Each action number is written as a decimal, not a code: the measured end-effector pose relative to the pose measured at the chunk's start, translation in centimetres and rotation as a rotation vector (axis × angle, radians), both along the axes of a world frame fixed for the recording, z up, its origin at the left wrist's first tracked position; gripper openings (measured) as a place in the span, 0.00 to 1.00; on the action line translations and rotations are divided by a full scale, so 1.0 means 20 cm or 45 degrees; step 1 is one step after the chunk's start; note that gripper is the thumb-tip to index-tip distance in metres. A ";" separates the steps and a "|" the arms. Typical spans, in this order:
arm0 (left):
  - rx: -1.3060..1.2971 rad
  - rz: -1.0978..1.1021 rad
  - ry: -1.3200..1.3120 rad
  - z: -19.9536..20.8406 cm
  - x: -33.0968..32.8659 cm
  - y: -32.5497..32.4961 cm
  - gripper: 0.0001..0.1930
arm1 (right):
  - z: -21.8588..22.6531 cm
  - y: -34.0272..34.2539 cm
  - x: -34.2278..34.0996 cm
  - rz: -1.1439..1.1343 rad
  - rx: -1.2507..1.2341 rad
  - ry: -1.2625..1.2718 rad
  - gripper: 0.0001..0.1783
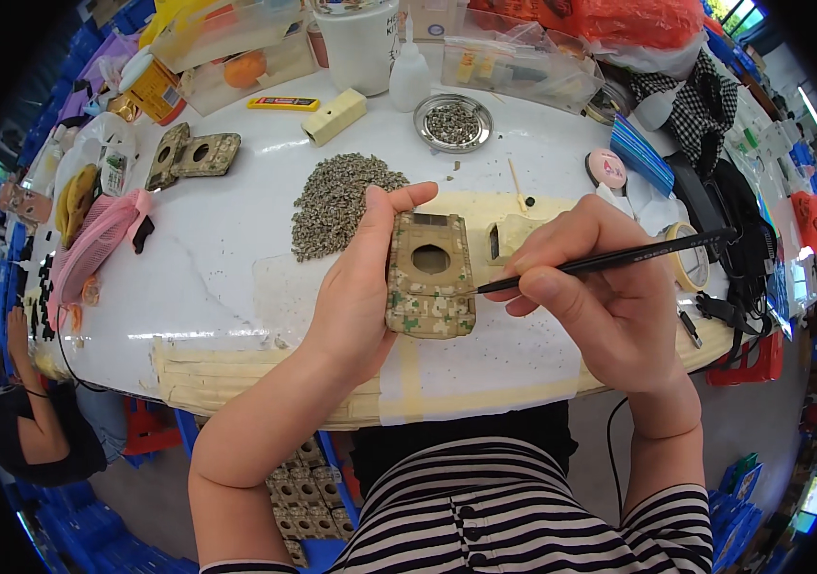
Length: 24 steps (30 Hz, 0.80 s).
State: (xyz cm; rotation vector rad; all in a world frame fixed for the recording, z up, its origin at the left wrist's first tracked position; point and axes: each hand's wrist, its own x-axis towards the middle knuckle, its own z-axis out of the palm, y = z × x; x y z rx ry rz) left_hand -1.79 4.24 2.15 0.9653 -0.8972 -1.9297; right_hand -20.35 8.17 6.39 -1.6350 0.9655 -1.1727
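My left hand (351, 292) grips a camouflage model tank hull (430, 298) by its left side, fingers behind and thumb along the edge. The hull has a round hole in its top and faces me, tilted up over the table. In my right hand (604, 297) is a slim black pen-like tool (619, 254), held in a writing grip. Its thin tip meets the hull's right edge; whether it is a brush or a pen I cannot make out. Just behind my right fingers sits a small tan model part (512, 234), partly hidden by them.
A heap of tiny grey-brown parts (336, 206) lies behind my left hand. Beyond it are a metal dish (452, 124), a cream block (335, 117) and a white squeeze bottle (410, 77). Two more hulls (200, 153) lie back left. Tape (691, 256) lies right; another person (40, 421) sits left.
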 end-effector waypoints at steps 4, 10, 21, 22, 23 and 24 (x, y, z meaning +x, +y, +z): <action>0.009 0.000 0.024 0.00 0.00 0.00 0.30 | -0.04 -0.01 0.02 -0.005 -0.007 -0.041 0.08; 0.003 0.003 0.034 -0.01 0.01 0.00 0.30 | -0.04 -0.01 0.02 0.006 -0.012 0.012 0.07; -0.001 0.011 0.040 -0.02 0.01 0.00 0.30 | -0.05 -0.01 0.03 0.004 -0.046 0.044 0.06; -0.006 0.011 0.038 -0.02 0.01 0.00 0.30 | -0.05 -0.01 0.03 0.003 -0.050 0.035 0.06; -0.012 0.010 0.036 -0.02 0.01 0.00 0.31 | -0.05 -0.01 0.03 0.002 -0.051 0.038 0.06; -0.017 0.010 0.033 -0.02 0.01 0.00 0.31 | -0.05 -0.01 0.03 0.001 -0.053 0.040 0.06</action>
